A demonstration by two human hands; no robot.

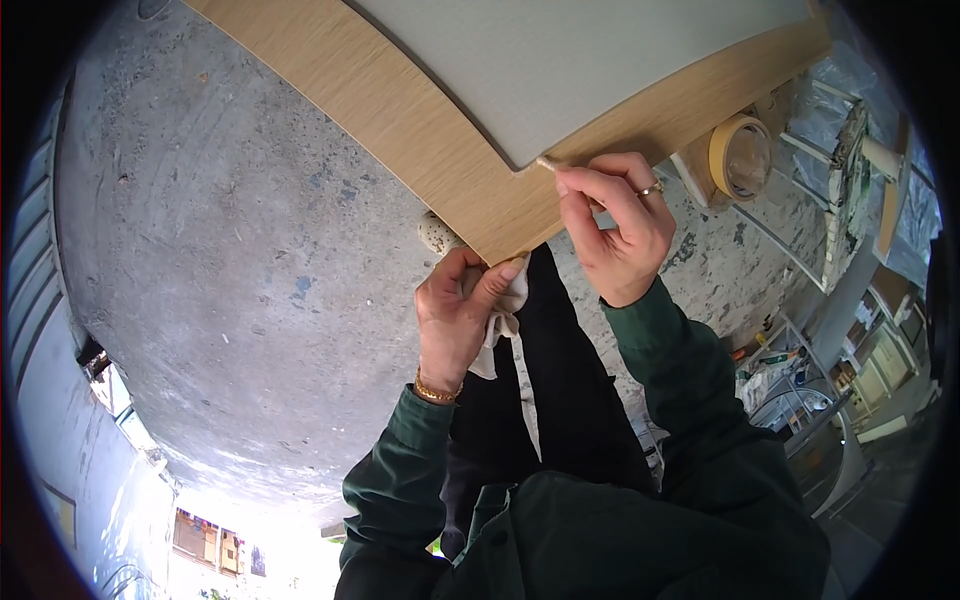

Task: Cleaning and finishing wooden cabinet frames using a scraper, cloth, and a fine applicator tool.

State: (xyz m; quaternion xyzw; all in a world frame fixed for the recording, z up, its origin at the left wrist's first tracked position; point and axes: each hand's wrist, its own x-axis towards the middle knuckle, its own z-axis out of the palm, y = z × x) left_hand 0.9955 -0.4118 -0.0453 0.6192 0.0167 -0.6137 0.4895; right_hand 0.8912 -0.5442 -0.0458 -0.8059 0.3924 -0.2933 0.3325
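Observation:
A wood-grain panel with a grey inset lies before me, one corner pointing toward my body. My right hand, with a ring on one finger, pinches a short, thin, pale stick-like piece. Its tip meets the inner corner where the grey inset borders the wood. My left hand is closed round a crumpled whitish cloth at the panel's near corner. The left thumb presses by that corner's edge; the other fingers are partly hidden.
A roll of yellowish tape sits right of the panel, beside a paint-spattered metal frame. A speckled rounded object shows under the panel's left edge. Worn concrete floor spreads leftward. Assorted clutter lies at the right.

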